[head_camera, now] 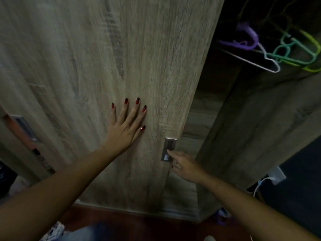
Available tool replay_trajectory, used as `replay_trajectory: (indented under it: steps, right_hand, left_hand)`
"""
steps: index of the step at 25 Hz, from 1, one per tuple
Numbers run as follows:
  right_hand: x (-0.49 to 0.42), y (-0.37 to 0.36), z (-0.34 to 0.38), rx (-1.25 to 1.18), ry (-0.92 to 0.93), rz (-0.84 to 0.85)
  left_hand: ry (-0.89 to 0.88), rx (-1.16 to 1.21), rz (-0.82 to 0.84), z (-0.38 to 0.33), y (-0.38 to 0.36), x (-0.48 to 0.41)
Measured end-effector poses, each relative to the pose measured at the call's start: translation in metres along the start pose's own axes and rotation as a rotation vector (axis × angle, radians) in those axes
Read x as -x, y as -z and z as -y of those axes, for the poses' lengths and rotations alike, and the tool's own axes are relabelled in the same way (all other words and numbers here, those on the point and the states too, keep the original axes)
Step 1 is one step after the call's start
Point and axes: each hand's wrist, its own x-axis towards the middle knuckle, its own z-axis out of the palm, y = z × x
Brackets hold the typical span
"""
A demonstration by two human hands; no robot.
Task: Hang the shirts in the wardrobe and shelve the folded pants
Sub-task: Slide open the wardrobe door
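A wood-grain sliding wardrobe door fills most of the view. My left hand lies flat on it with straight, spread fingers. My right hand has its fingertips hooked into the recessed metal handle at the door's right edge. To the right of the door the wardrobe interior is dark and open. Empty hangers hang inside at the upper right: a purple one, a white one and a green one. No shirts or pants are in view.
A second recessed handle shows on the door panel at the left. The wardrobe's right side panel stands beside a wall outlet with a white cable. Dark red floor and a white shoe lie below.
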Motion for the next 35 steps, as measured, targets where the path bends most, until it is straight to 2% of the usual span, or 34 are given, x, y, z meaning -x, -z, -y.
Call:
replay_trajectory:
  steps: [3, 4, 10, 13, 16, 20, 24, 35]
  right_hand:
    - [-0.013, -0.006, 0.002, 0.656, 0.365, -0.082]
    - [-0.019, -0.005, 0.001, 0.787, 0.443, -0.097]
    - [-0.074, -0.002, 0.003, 1.03, 0.717, -0.158]
    - [-0.098, -0.005, 0.015, 1.035, 0.744, -0.108]
    - [-0.116, -0.014, 0.027, 1.057, 0.778, -0.141]
    - [-0.133, -0.025, 0.048, 1.054, 0.795, -0.138]
    - [-0.137, -0.029, 0.055, 0.988, 0.757, -0.211]
    - [-0.14, -0.037, 0.059, 0.944, 0.724, -0.156]
  left_hand:
    - [0.016, -0.019, -0.005, 0.038, 0.0, 0.014]
    - [0.018, -0.036, -0.001, 0.048, -0.001, 0.016]
    - [0.132, -0.156, 0.089, 0.093, 0.013, 0.04]
    - [0.214, -0.202, 0.152, 0.105, 0.022, 0.05]
    - [0.292, -0.194, 0.166, 0.101, 0.03, 0.049]
    - [0.293, -0.212, 0.166, 0.111, 0.041, 0.036]
    - [0.296, -0.242, 0.196, 0.131, 0.047, 0.041]
    - [0.33, -0.21, 0.242, 0.135, 0.05, 0.043]
